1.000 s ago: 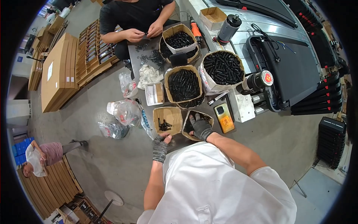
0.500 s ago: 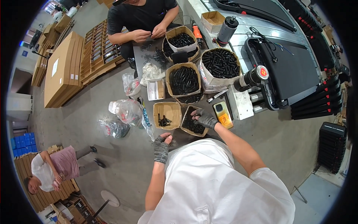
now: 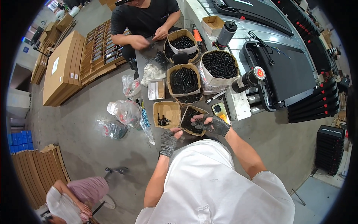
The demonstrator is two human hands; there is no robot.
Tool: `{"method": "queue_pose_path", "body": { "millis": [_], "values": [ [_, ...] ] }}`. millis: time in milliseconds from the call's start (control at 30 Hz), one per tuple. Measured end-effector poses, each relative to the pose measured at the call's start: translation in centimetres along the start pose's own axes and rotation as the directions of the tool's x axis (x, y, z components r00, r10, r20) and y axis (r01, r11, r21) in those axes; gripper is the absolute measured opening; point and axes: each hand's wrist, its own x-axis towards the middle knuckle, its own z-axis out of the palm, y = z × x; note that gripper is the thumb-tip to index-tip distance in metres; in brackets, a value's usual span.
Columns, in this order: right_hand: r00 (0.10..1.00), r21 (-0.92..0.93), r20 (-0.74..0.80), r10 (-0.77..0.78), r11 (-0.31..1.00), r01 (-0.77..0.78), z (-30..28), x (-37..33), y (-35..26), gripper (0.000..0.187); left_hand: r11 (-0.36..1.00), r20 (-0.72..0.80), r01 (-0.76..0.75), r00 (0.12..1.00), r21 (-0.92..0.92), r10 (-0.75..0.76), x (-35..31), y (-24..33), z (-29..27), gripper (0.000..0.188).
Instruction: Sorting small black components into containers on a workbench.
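My left hand (image 3: 170, 141), in a grey knitted fingerless glove, is at the near edge of the two small cartons. Its thumb and fingertips are pressed together; whatever they pinch is too small to make out. Over the carton of small black parts (image 3: 189, 112) is my right hand (image 3: 213, 124), gloved alike, with curled fingers pointing toward the left hand. Anything in those fingers is too small to name. Left of that carton stands an open carton (image 3: 156, 110) with several black screw-like pieces (image 3: 163, 120) at its bottom.
Farther off are cartons of black cylindrical parts (image 3: 183, 80), a bag of black parts (image 3: 220, 63), a white rag (image 3: 152, 72) and a phone (image 3: 220, 110). A co-worker in black (image 3: 145, 18) sits opposite. Plastic bags (image 3: 126, 112) lie left; a metal bench (image 3: 238, 102) stands right.
My right hand has drawn back from inside the parts carton toward my left hand. My left hand has shifted right and up. The walking person at left has come nearer.
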Motion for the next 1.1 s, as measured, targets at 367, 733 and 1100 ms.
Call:
{"method": "queue_pose_path", "body": {
  "millis": [367,733,1100],
  "values": [
    [0.974,-0.943,-0.031,-0.223,0.330,0.046,-1.6,2.5,0.7,0.076,0.990,-0.040,0.029,0.999,-0.135,-0.035,2.2,-1.4,-0.7,0.023],
    [0.993,-0.770,-0.029,0.113,-0.636,0.050,-0.7,5.4,4.1,0.030,0.994,-0.078,0.076,0.994,-0.082,-0.082,0.2,0.0,-1.4,0.026],
    [0.998,-0.851,0.064,-0.015,-0.524,0.047,-4.2,7.3,4.1,0.017,0.997,-0.108,-0.067,0.992,-0.047,0.062,1.3,-0.2,-1.9,0.024]
  ]
}}
